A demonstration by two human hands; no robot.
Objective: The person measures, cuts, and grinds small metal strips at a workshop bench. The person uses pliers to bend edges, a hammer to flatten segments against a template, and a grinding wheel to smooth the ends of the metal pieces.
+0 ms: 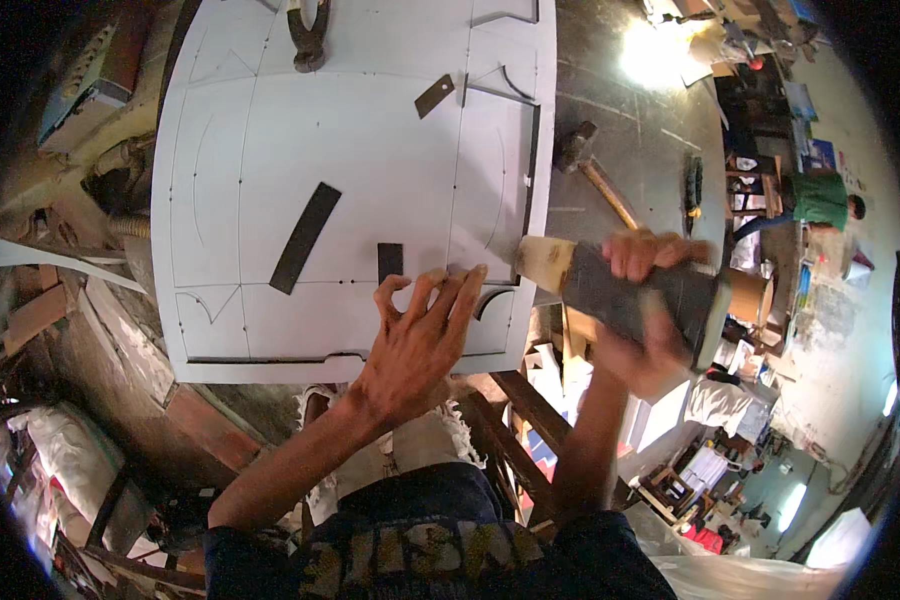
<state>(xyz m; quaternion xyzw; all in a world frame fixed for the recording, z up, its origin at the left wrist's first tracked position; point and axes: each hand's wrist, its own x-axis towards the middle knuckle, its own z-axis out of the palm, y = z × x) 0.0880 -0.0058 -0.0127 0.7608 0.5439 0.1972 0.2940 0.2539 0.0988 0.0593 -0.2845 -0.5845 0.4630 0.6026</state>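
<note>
Head view. Left hand (415, 345): fingers spread and bent, gripping nothing visible, tips at the surface of a flat white board (360, 150) marked with thin dark lines. Right hand (650, 350): blurred, fingers wrapped round a dark boxy object with a pale yellowish end (610, 290), held at the board's right edge; contact cannot be told. On the board: long black rectangular strip (306, 237); small black rectangle (390, 262), just beside the left fingers; dark slanted plate with a hole (434, 96); wooden-handled hammer (610, 194), right of the board.
</note>
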